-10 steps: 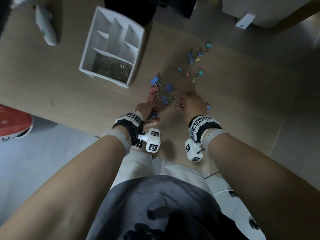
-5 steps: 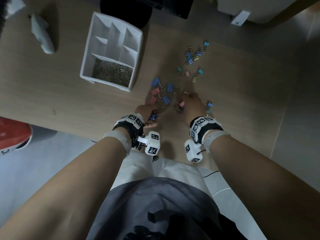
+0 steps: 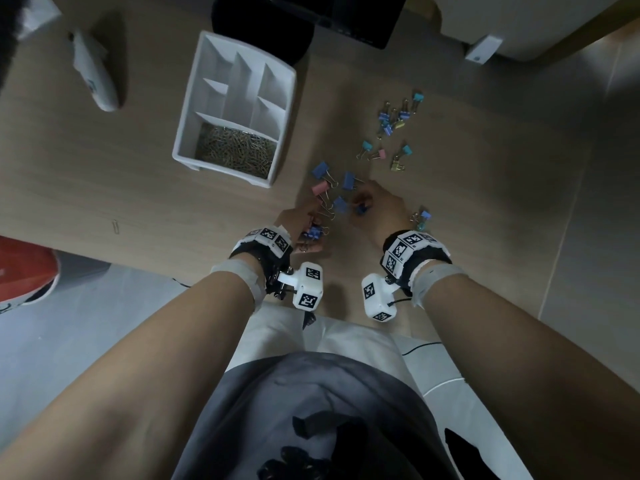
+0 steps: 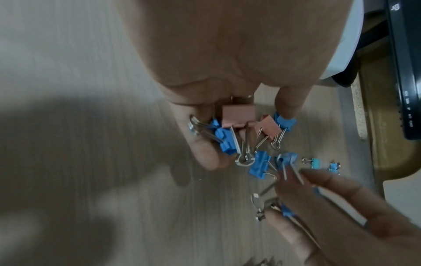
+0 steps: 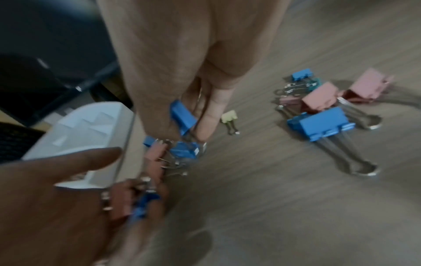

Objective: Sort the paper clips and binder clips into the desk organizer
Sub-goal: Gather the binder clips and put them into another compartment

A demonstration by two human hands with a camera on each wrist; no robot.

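Note:
The white desk organizer (image 3: 189,109) stands at the back left, its front compartment full of paper clips (image 3: 233,154). My left hand (image 3: 300,227) grips a bunch of blue and pink binder clips (image 4: 237,126) near the table's front edge. Just to its right, my right hand (image 3: 379,206) pinches a blue binder clip (image 5: 182,117) between thumb and finger. Large blue and pink binder clips (image 3: 320,169) lie loose between the hands and the organizer. Several small binder clips (image 3: 389,124) are scattered farther back right, and a few more (image 3: 423,216) lie beside my right wrist.
A single paper clip (image 3: 116,226) lies near the front edge at left. A white handheld device (image 3: 93,77) rests at the back left, and a black monitor base (image 3: 263,29) stands behind the organizer. A red object (image 3: 24,268) sits below the table edge.
My right hand has shifted a little left among the large clips and now pinches a blue one. The left hand has stayed in place, still gripping its bunch.

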